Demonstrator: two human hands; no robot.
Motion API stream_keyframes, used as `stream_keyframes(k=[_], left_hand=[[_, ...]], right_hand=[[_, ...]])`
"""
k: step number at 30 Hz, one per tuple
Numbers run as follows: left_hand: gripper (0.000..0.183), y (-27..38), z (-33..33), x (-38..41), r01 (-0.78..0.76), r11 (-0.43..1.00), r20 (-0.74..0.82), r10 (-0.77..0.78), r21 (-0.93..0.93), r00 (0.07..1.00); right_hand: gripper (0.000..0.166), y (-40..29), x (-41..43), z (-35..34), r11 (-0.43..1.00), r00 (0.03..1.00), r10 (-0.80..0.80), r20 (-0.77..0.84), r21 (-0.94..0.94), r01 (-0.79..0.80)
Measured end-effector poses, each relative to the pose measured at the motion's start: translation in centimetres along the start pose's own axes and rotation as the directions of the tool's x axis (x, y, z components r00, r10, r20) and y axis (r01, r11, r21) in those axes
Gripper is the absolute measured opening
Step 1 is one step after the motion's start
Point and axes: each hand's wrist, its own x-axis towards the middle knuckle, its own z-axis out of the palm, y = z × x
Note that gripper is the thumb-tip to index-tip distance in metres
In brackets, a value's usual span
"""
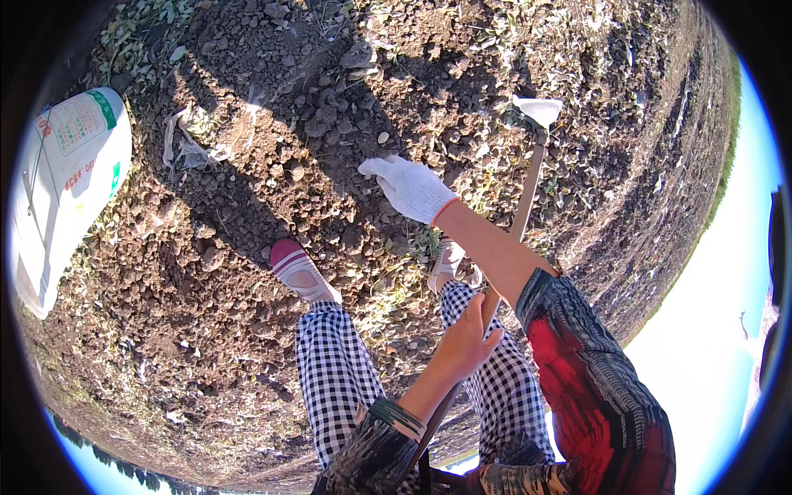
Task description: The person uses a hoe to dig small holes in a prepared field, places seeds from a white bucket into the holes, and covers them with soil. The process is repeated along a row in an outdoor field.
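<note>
In a white knit glove with an orange cuff, my right hand point(409, 188) reaches out above the dark, clumpy soil point(334, 114). Its fingers point left and stand partly apart, with nothing visible in them. A small pale oval lump point(383, 137) lies on the ground just beyond the glove. My bare left hand point(468, 341) is closed around the long wooden handle point(531, 179) of a hoe. The hoe's pale metal blade point(539, 112) rests on leaf-strewn ground at the upper right. My right forearm crosses over part of the handle.
A large white sack point(74, 167) with printed writing stands at the left. Crumpled clear plastic film point(192, 145) lies between it and the soil. My shoes, one with a pink toe point(288, 252), are on the clods. Dry leaves point(575, 68) cover the ground at the right.
</note>
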Motion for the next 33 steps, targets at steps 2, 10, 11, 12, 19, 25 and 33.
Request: stream_keyframes(k=[2,10,11,12,19,25,33], left_hand=[[0.058,-0.4,0.4,0.2,0.043,0.998,0.027,-0.042,-0.040,0.999],[0.065,3.5,-2.4,-2.9,0.322,0.704,0.443,-0.011,-0.633,0.896],[0.066,3.5,-2.6,-3.3,0.318,0.691,0.465,0.029,-0.649,0.885],[0.067,3.3,-2.8,-3.3,0.319,0.645,0.466,0.065,-0.694,0.882],[0.070,5.5,-6.2,-4.6,0.277,0.624,0.407,0.073,-0.731,0.910],[0.065,6.3,-9.5,-3.2,0.144,0.344,0.207,0.153,-0.928,0.966],[0.064,2.0,-7.5,-2.9,0.172,0.103,0.189,0.197,-0.980,0.962]], right_hand=[[0.026,1.9,-4.5,-2.3,0.986,0.989,0.147,0.021,0.075,-0.148],[0.037,15.8,-20.6,-12.0,0.426,0.216,0.899,-0.380,0.873,-0.236],[0.040,15.8,-20.7,-12.5,0.276,0.255,0.941,-0.222,0.940,-0.201],[0.045,14.0,-19.0,-12.4,0.060,0.381,0.924,-0.039,0.997,-0.044],[0.028,7.2,-7.5,-14.2,-0.005,0.714,0.698,-0.056,0.997,0.082],[0.026,4.6,0.3,-17.5,0.283,0.743,0.610,-0.275,0.952,0.120],[0.019,4.1,0.0,-11.5,0.084,0.691,0.722,-0.024,0.995,-0.053]])
